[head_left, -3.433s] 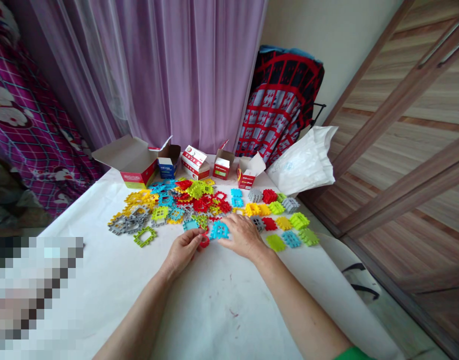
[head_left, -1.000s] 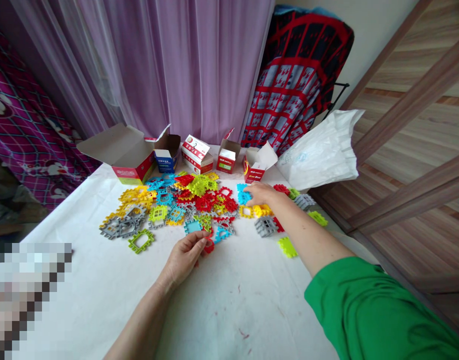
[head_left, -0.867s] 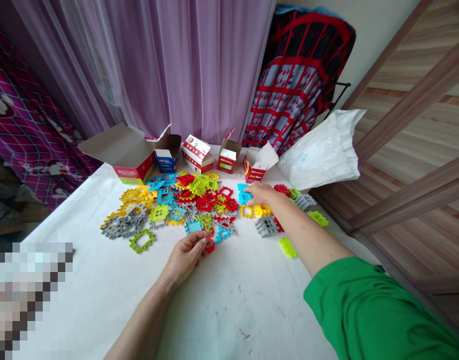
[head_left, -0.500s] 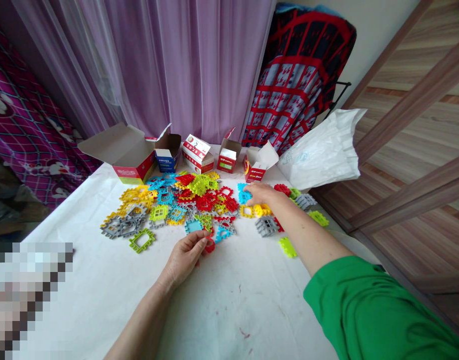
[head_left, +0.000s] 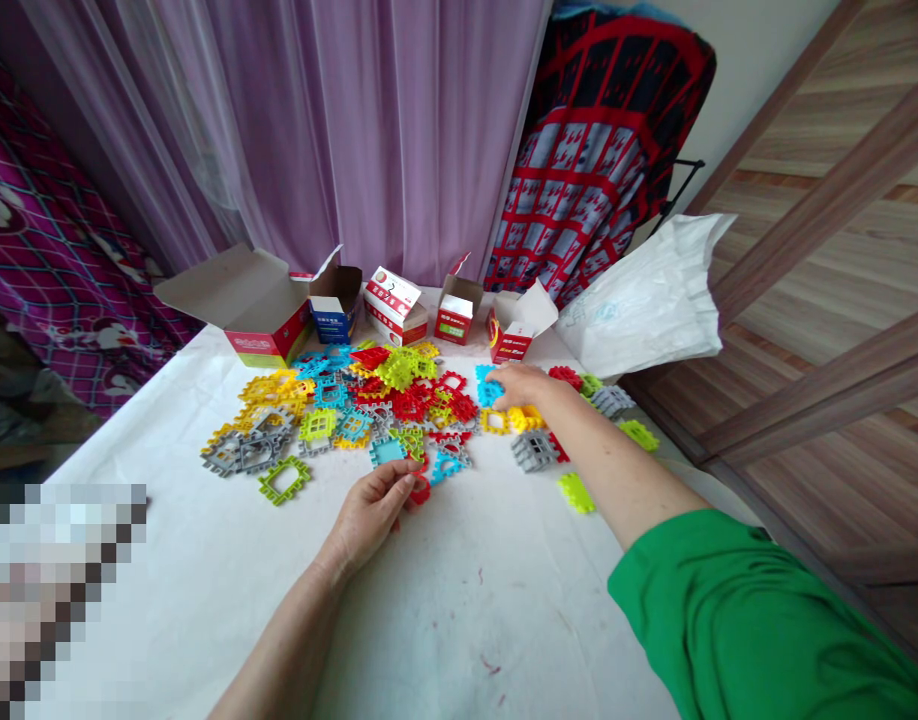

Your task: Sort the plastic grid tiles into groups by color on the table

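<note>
My left hand [head_left: 376, 508] is closed at the front edge of a mixed pile of plastic pieces, its fingers pinched on a red piece [head_left: 421, 489]. My right hand [head_left: 520, 386] reaches to the right of the pile, fingers curled against a light-blue piece [head_left: 487, 386]; its fingertips are partly hidden. Just below that hand lie yellow pieces [head_left: 495, 421] and a grey stack [head_left: 534, 452]. Left of my left hand rest a green frame piece [head_left: 285, 481] and grey pieces [head_left: 249, 450]. A light-blue square [head_left: 388, 452] touches the area behind my left fingers.
Behind the pieces stand open boxes: a large red one [head_left: 260, 345], a blue one [head_left: 334, 325], and several small red-and-white ones [head_left: 510, 340]. A white bag [head_left: 646, 300] is at the back right. Green pieces [head_left: 577, 493] lie under my right forearm's left side.
</note>
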### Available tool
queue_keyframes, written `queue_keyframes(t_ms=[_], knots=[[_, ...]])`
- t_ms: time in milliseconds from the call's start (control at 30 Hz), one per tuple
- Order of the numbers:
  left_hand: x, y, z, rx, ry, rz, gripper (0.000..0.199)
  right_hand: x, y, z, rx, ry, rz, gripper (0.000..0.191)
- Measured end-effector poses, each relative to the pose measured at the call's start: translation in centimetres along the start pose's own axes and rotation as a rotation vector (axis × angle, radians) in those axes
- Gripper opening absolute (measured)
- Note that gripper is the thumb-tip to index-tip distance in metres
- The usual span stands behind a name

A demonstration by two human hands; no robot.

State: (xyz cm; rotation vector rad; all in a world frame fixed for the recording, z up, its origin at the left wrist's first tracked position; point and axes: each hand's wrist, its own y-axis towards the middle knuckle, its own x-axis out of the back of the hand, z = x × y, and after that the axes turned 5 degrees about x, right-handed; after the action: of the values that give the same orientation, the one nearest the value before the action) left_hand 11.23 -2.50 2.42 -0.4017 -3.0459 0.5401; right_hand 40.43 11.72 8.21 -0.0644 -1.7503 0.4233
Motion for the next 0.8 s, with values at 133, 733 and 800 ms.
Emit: queue_keyframes(t_ms=[133,733,800], knots=[[0.1,0.0,0.0,-0.003,0.004,0.011,0.065,0.9,-0.9,0.2,-0.011,0.027,-0.023,0.064],[0.8,-0.2,-0.1,-0.112,-0.056,-0.062,0.058,-7.7,-9.6,15.4,0.107,0.819,-0.818,0.027],[1.1,-0.1,0.0,-0.146,-0.069,-0.128,0.056,-9.0,-10.4,16.3,0.071,0.856,-0.871,0.029]])
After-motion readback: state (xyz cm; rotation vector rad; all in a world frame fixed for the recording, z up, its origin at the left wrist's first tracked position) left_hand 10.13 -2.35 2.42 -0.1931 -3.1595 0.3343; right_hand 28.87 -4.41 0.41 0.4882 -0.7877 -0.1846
